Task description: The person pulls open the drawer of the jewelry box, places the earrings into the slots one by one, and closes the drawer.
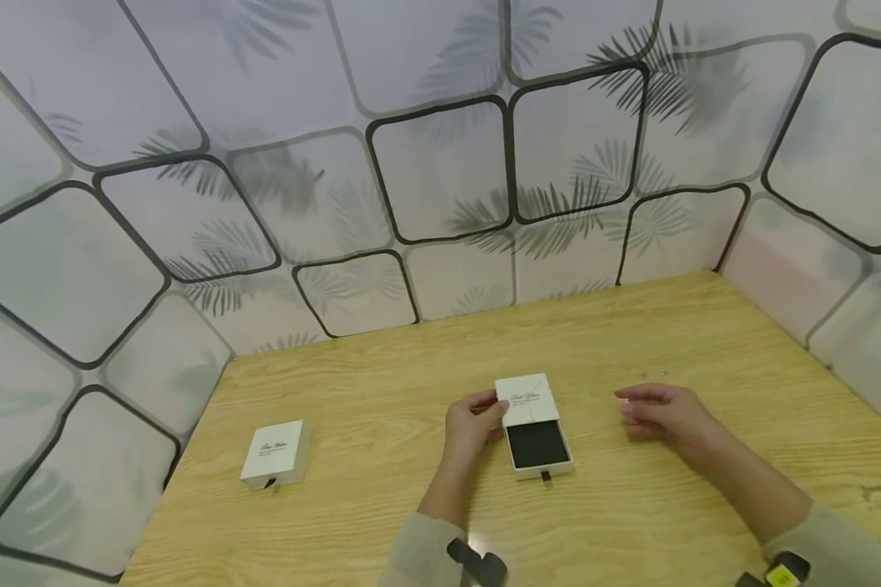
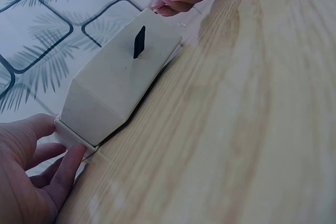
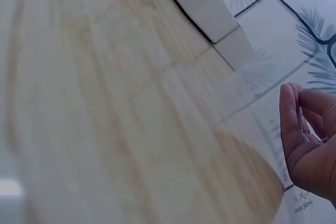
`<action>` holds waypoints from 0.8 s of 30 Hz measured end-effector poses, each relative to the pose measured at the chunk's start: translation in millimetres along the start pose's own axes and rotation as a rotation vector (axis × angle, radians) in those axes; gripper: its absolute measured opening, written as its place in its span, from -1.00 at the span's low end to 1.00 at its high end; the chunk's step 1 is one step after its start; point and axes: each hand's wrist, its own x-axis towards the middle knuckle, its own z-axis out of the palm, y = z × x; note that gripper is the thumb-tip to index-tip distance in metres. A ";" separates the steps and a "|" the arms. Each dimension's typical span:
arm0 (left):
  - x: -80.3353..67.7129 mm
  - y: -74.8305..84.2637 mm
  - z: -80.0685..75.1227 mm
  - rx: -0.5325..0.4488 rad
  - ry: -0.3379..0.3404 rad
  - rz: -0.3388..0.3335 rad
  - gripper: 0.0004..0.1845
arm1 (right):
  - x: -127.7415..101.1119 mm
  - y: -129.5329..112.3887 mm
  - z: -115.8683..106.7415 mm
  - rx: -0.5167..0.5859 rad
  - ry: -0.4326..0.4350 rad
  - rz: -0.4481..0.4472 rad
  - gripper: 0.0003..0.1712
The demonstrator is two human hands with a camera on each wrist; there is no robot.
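A white drawer-style gift box [image 1: 526, 399] lies in the middle of the wooden table [image 1: 382, 522]. Its drawer [image 1: 537, 444] is slid out towards me, showing a black lining and a black pull tab [image 2: 138, 41]. My left hand [image 1: 477, 420] grips the left side of the box's sleeve with thumb and fingers; the left wrist view shows those fingers [image 2: 65, 169] at the sleeve's corner. My right hand [image 1: 657, 412] hovers to the right of the box, apart from it, fingers loosely curled, and I see nothing in it. In the right wrist view, the box [image 3: 210, 9] lies beyond the right hand [image 3: 310, 140].
A second white box [image 1: 275, 452], closed, sits at the table's left. Two tiny shiny items [image 1: 653, 373] lie just beyond my right hand. Patterned panel walls [image 1: 440, 171] close in the table at the back and both sides.
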 end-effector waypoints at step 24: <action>0.9 3.2 1.0 0.004 0.002 -0.008 -0.64 | 4.2 -6.0 22.5 -0.461 0.027 -0.188 -0.66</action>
